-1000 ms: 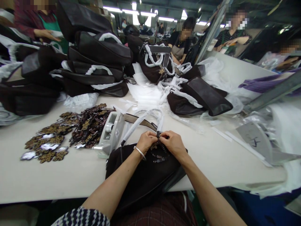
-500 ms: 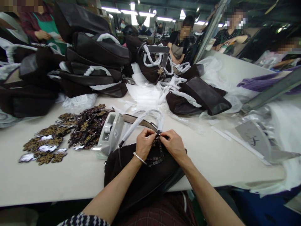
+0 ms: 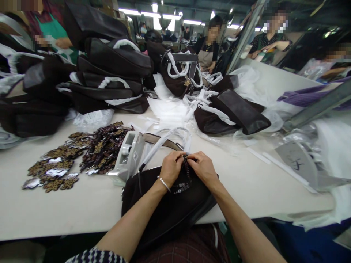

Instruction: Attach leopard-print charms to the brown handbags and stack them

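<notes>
A dark brown handbag (image 3: 153,215) lies at the table's front edge, leaning against my lap, its handles (image 3: 161,140) wrapped in white. At the base of one handle, my left hand (image 3: 172,168) and my right hand (image 3: 202,168) pinch with thumbs and forefingers, tips nearly touching. Between them they hold the top of a bag charm (image 3: 187,171) with a dark braided cord, which hangs over the bag's side. The exact spot under my fingertips is too small to make out. A tape dispenser (image 3: 127,155) stands just left of the bag.
Left of the dispenser lie a heap of braided charms (image 3: 105,148) and rows of leopard-print flower pieces (image 3: 55,160). Stacked dark bags (image 3: 115,62) rise behind. Further bags (image 3: 233,113) and white paper (image 3: 170,109) lie ahead. Co-workers (image 3: 208,51) stand beyond the table.
My left hand has shifted slightly right, closer to my right hand, still pinching at the handle base. A co-worker at the back has leaned left, and the green-aproned person's hands have moved.
</notes>
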The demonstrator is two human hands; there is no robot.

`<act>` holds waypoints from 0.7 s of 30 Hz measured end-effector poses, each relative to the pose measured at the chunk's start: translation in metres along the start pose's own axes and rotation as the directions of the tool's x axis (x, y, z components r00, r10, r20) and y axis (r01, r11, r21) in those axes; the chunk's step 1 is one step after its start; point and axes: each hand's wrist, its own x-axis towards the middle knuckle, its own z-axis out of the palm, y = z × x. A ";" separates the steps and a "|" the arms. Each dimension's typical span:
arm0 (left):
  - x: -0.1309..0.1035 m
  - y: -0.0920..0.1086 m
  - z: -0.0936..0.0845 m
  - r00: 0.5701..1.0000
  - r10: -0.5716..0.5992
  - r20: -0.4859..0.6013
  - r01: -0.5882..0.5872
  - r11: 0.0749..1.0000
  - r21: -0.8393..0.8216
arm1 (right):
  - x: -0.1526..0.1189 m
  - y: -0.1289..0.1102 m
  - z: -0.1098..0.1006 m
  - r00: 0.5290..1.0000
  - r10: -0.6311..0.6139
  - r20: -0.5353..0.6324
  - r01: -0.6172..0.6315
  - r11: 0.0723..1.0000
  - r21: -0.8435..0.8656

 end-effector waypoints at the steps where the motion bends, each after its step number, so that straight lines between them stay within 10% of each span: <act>1: 0.000 0.001 0.003 1.000 -0.005 0.008 0.004 0.997 0.072 | 0.000 0.000 0.000 1.000 0.002 0.001 -0.002 1.000 0.001; 21: 0.001 0.001 0.016 0.988 0.104 0.114 -0.148 0.849 0.507 | 0.002 0.001 -0.001 0.981 0.152 0.120 -0.169 0.974 0.152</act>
